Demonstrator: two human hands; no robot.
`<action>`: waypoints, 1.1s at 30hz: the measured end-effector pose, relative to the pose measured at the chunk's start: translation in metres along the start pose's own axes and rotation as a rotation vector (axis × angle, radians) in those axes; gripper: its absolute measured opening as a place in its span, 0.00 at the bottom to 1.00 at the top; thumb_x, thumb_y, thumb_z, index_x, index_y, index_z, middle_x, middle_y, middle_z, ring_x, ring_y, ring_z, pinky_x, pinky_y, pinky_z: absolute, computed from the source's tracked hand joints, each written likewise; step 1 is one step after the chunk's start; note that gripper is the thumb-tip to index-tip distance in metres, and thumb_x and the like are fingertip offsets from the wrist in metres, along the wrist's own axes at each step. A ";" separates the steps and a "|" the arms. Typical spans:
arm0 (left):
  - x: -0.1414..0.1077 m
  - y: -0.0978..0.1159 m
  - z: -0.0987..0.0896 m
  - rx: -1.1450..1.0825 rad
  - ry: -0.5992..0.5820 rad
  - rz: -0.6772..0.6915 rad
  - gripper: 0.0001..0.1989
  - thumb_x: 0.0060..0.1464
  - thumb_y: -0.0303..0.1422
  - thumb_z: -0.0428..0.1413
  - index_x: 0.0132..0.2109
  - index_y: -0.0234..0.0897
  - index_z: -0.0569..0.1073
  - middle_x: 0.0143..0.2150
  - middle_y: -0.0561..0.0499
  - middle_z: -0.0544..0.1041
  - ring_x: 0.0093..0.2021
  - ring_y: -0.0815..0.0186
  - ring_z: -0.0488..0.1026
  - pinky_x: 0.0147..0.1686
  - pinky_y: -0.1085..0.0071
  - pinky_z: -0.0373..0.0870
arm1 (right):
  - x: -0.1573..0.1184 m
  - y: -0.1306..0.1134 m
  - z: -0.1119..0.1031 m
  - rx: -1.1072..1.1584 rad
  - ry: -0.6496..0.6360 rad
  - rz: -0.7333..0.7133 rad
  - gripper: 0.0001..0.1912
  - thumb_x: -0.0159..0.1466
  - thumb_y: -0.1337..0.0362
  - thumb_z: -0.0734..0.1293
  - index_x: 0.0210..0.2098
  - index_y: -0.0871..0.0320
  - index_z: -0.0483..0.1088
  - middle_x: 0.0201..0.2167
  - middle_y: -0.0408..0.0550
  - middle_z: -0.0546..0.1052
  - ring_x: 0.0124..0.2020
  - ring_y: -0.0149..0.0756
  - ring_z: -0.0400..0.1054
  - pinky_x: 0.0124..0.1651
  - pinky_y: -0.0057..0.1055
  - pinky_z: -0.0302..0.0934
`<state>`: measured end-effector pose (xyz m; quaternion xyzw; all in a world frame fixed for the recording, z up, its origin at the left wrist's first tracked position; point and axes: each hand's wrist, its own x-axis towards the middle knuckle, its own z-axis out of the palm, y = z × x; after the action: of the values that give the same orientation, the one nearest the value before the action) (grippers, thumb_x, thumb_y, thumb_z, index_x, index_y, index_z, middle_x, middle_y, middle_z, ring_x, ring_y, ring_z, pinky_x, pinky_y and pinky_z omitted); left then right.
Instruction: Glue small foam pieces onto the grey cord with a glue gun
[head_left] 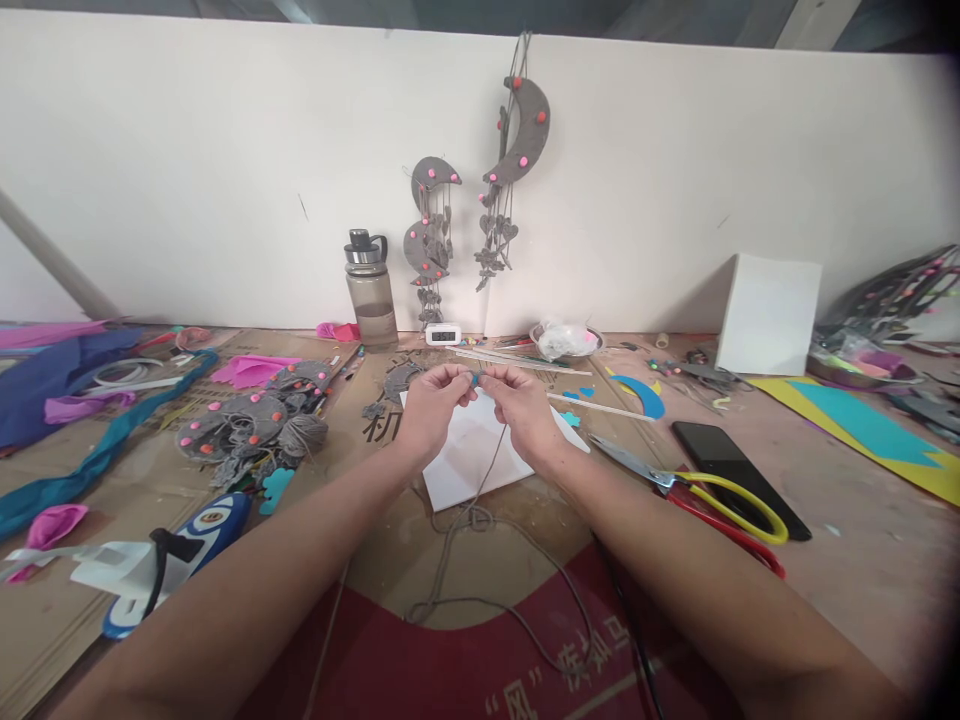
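Observation:
My left hand (pixel 437 405) and my right hand (pixel 523 408) meet above a white board (pixel 465 478), their fingers pinched close together. A tiny blue piece (pixel 475 379) shows between the fingertips; its kind is too small to make out. From under my right hand a thin grey cord (pixel 491 465) runs down across the board. Its loose loops spread over the cardboard and the dark red surface below. How the cord meets the blue piece is hidden by my fingers.
Yellow-and-red-handled scissors (pixel 667 482) lie beside a black phone (pixel 739 470) at right. On the left are grey felt crescents with pompoms (pixel 232 425) and a blue-and-white tape dispenser (pixel 176 560). A water bottle (pixel 372 295) and a small clock (pixel 443 335) stand behind.

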<state>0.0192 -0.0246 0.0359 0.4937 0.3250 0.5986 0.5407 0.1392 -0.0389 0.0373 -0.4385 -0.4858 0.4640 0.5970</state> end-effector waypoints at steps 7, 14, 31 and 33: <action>0.004 -0.019 -0.010 -0.025 -0.031 -0.130 0.06 0.44 0.31 0.61 0.28 0.32 0.73 0.23 0.52 0.72 0.24 0.73 0.66 0.28 0.74 0.61 | 0.003 0.015 0.001 0.005 0.055 0.101 0.13 0.46 0.56 0.68 0.26 0.57 0.65 0.15 0.32 0.58 0.18 0.22 0.44 0.22 0.26 0.40; 0.009 -0.024 -0.025 -0.186 -0.204 -0.213 0.13 0.45 0.33 0.64 0.38 0.31 0.76 0.31 0.47 0.77 0.31 0.67 0.75 0.32 0.72 0.67 | 0.005 0.023 -0.003 -0.018 0.076 0.093 0.11 0.47 0.56 0.67 0.25 0.56 0.64 0.14 0.31 0.55 0.18 0.23 0.46 0.23 0.26 0.45; 0.006 -0.034 -0.023 0.101 -0.123 -0.045 0.11 0.42 0.34 0.64 0.28 0.32 0.72 0.22 0.51 0.74 0.22 0.72 0.69 0.26 0.74 0.64 | 0.003 0.038 -0.002 -0.338 0.069 -0.129 0.04 0.51 0.63 0.61 0.24 0.57 0.66 0.21 0.38 0.69 0.25 0.29 0.60 0.32 0.28 0.54; 0.006 -0.035 -0.022 0.126 -0.109 -0.041 0.11 0.41 0.35 0.64 0.28 0.32 0.72 0.22 0.52 0.73 0.22 0.72 0.69 0.25 0.74 0.63 | 0.003 0.038 -0.002 -0.344 0.071 -0.119 0.04 0.51 0.64 0.61 0.24 0.56 0.66 0.21 0.38 0.70 0.25 0.29 0.60 0.32 0.27 0.55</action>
<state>0.0098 -0.0088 -0.0016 0.5519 0.3420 0.5381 0.5376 0.1361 -0.0290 0.0004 -0.5208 -0.5615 0.3223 0.5564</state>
